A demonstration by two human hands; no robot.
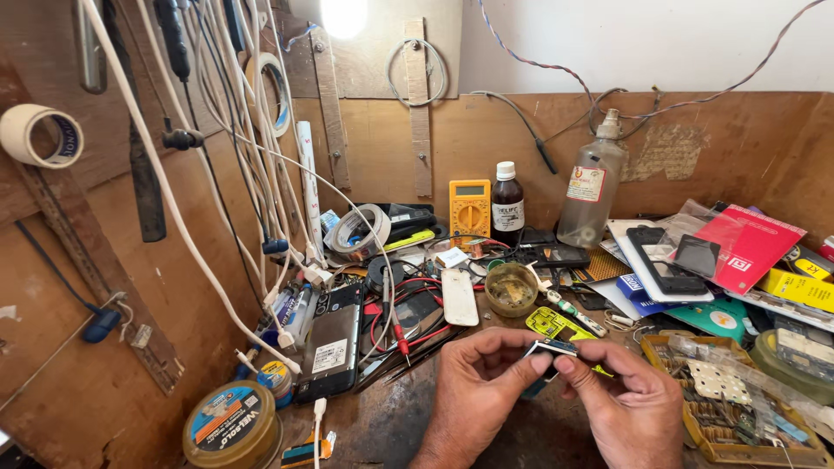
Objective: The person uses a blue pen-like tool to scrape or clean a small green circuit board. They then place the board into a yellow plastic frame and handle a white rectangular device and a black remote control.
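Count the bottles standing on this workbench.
2. A small dark brown glass bottle with a white cap stands beside the yellow multimeter; a taller clear plastic bottle stands just right of it, against the wooden back wall. Clutter may hide others.

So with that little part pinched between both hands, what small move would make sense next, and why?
Probably tilt the small metal-edged part toward the eyes. Both the left hand and right hand pinch it by its ends, and fingertips hide much of it.

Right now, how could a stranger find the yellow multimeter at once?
Look at the wooden back wall of the bench. The yellow multimeter stands upright against it, left of a dark brown bottle. It alone is yellow with a round dial.
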